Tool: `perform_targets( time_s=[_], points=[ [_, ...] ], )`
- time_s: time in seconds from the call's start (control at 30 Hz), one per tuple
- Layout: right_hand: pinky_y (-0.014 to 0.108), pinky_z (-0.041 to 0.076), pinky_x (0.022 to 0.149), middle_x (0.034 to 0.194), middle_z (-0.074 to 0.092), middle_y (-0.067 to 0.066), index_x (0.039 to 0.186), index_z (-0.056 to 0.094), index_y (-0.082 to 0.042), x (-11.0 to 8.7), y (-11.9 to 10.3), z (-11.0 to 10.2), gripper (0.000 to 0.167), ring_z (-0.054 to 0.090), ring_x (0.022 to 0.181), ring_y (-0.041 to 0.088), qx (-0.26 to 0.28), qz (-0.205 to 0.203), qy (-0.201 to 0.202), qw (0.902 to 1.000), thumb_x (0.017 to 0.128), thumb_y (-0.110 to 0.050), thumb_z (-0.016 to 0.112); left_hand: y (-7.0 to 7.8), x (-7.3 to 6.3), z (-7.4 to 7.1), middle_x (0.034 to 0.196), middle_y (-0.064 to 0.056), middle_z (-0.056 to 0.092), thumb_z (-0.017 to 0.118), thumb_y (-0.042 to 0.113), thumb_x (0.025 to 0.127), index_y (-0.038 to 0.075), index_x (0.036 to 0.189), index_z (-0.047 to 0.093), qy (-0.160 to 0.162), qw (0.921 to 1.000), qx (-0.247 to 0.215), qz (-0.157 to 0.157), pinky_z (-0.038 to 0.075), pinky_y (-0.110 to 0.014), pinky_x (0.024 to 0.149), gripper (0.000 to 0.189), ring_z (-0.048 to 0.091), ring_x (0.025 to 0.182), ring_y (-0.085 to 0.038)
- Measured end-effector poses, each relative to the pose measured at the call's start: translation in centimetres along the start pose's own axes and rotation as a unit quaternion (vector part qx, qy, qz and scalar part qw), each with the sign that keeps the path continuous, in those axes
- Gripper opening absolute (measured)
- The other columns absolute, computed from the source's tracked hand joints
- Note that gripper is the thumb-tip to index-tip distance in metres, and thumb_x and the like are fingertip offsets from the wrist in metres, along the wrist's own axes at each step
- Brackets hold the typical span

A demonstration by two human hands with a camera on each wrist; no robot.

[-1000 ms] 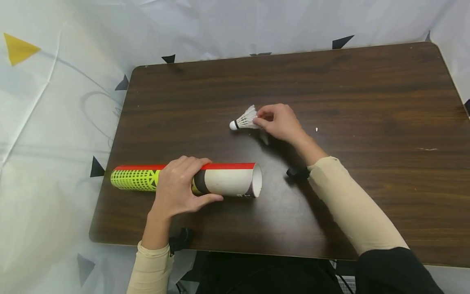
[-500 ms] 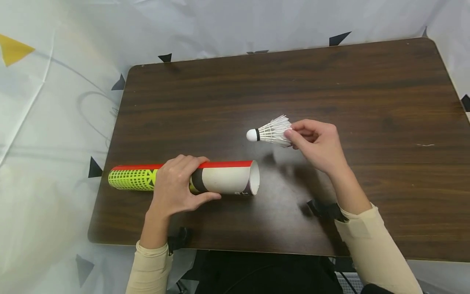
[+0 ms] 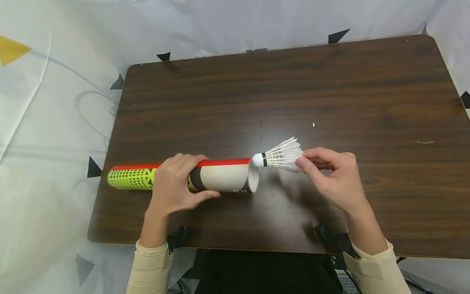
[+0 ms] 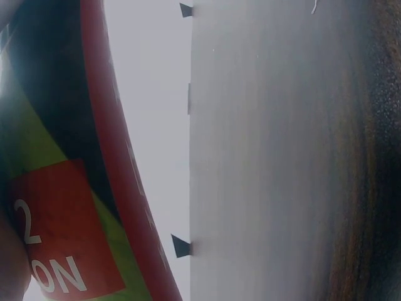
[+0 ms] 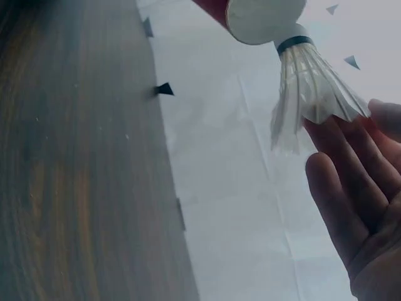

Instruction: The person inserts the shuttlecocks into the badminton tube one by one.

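Observation:
A white feather shuttlecock (image 3: 283,155) points its cork left, at the rim of the open end of a shuttlecock tube (image 3: 225,177). My right hand (image 3: 335,177) pinches the feather skirt's edge between thumb and fingers, as the right wrist view also shows with the shuttlecock (image 5: 313,88) below the tube mouth (image 5: 263,19). Across the middle of the tube lies my left hand (image 3: 176,183), gripping it from above with the thumb on the near side. Red, yellow-green, black and white print covers the tube, which lies sideways. Up close, the left wrist view shows its printed side (image 4: 62,219).
The dark wooden table (image 3: 220,102) has rounded corners and meets white sheeting (image 3: 238,24) at the back and sides. A tiny white fragment (image 3: 313,125) lies behind the right hand. Black wrist mounts (image 3: 180,239) sit near the front edge.
My right hand has lifted the shuttlecock off the table and brought it toward me and rightward, then down to the tube's mouth. The left hand keeps its grip on the tube.

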State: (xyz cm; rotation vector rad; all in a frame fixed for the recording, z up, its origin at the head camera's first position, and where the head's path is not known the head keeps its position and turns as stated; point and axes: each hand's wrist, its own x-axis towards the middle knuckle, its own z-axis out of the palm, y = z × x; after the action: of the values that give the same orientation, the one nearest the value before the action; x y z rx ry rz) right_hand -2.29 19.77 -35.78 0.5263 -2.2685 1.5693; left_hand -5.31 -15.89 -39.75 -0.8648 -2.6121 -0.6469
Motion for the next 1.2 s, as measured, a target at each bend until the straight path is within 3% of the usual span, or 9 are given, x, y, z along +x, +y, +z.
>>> perform_targets(
  time_s=[0.2, 0.6, 0.73, 1.2],
  points=[
    [0.015, 0.05, 0.064, 0.072, 0.071, 0.003, 0.082, 0.074, 0.0, -0.5, 0.0, 0.3, 0.015, 0.065, 0.062, 0.006, 0.008, -0.04, -0.015, 0.999, 0.072, 0.011, 0.074, 0.0, 0.0, -0.1, 0.093, 0.0, 0.069, 0.071, 0.075, 0.062, 0.015, 0.109, 0.069, 0.0, 1.0, 0.0, 0.002, 0.05, -0.038, 0.068, 0.076, 0.061, 0.08, -0.02],
    [0.02, 0.054, 0.067, 0.086, 0.074, 0.002, 0.092, 0.077, -0.007, -0.7, -0.6, 4.4, 0.017, 0.069, 0.074, 0.009, 0.043, -0.077, -0.1, 0.9911, 0.079, 0.004, 0.076, -0.1, -0.1, 0.0, 0.093, 0.0, 0.069, 0.076, 0.071, 0.059, 0.016, 0.11, 0.069, -0.004, 1.0, 0.001, -0.001, 0.05, -0.038, 0.068, 0.075, 0.061, 0.08, -0.02],
    [0.02, 0.054, 0.066, 0.088, 0.074, 0.0, 0.094, 0.077, -0.007, -0.8, -0.4, 5.4, 0.02, 0.068, 0.074, 0.008, 0.05, -0.066, -0.116, 0.9897, 0.078, 0.004, 0.076, -0.1, -0.1, 0.0, 0.094, 0.0, 0.069, 0.08, 0.067, 0.056, 0.016, 0.11, 0.069, -0.003, 1.0, 0.0, -0.001, 0.05, -0.039, 0.068, 0.076, 0.061, 0.08, -0.02],
    [0.021, 0.053, 0.063, 0.093, 0.075, 0.0, 0.1, 0.078, -0.007, -0.5, -0.2, 6.9, 0.019, 0.068, 0.075, 0.006, 0.052, -0.03, -0.144, 0.9877, 0.082, 0.0, 0.076, -0.1, -0.2, 0.1, 0.094, 0.0, 0.069, 0.071, 0.075, 0.062, 0.016, 0.111, 0.068, -0.01, 0.9999, 0.002, -0.004, 0.05, -0.038, 0.07, 0.077, 0.061, 0.081, -0.019]
  ],
)
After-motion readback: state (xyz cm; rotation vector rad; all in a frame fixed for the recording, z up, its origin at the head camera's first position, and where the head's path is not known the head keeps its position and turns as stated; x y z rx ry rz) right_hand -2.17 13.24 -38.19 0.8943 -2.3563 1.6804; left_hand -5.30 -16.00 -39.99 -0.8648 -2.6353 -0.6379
